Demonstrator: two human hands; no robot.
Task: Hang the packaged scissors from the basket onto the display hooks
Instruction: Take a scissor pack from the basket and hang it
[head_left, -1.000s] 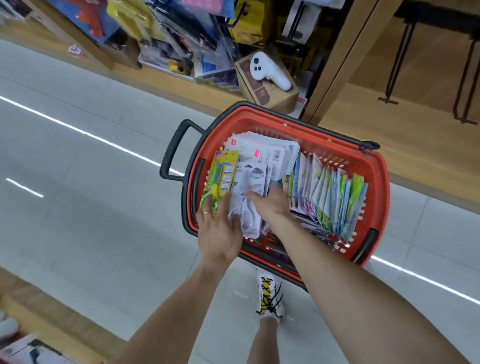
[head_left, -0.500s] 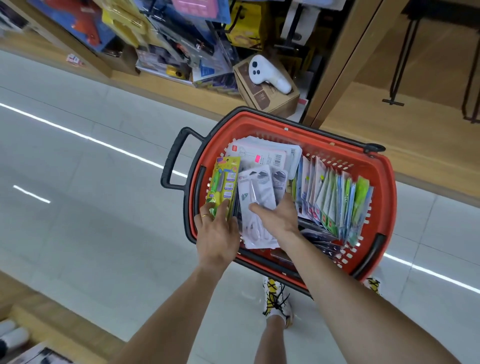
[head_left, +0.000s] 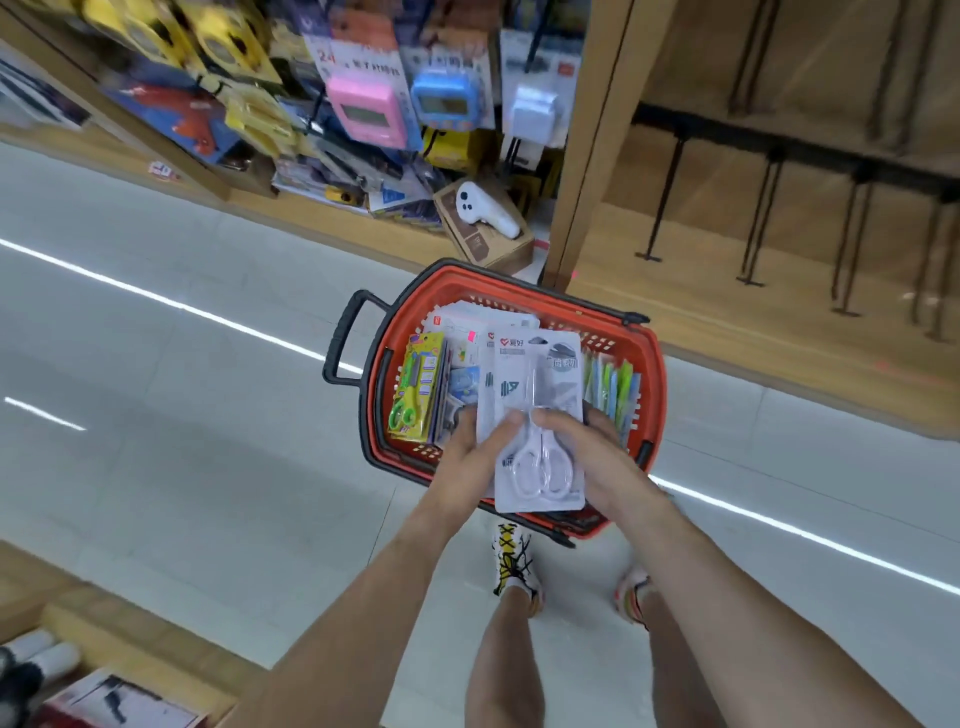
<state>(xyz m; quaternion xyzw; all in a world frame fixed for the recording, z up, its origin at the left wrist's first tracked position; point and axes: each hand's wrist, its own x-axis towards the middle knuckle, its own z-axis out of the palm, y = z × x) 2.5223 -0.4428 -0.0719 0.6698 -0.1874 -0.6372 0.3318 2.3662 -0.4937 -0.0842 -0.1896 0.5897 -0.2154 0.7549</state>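
Note:
A red basket (head_left: 652, 364) with black handles stands on the floor, filled with packaged scissors. Over it I hold a small stack of white-and-grey packs of white scissors (head_left: 540, 415). My left hand (head_left: 467, 457) grips the stack's left edge, thumb on its front. My right hand (head_left: 597, 452) grips the right edge, thumb across the scissors' blister. A yellow pack with green scissors (head_left: 415, 387) leans at the basket's left side. Thin green and blue packs (head_left: 615, 389) stand upright at its right side. Black display hooks (head_left: 758, 218) stick out bare from the wooden panel at the upper right.
A wooden post (head_left: 587, 156) divides the hook panel from a stocked section with pink, blue and white boxed goods. A cardboard box bearing a white handheld device (head_left: 488, 213) sits on the low shelf behind the basket. My feet stand just behind the basket.
Both hands have lifted the white scissor packs up out of the basket. My left hand has left the yellow pack and joined the stack. The view has tilted up toward the shelves.

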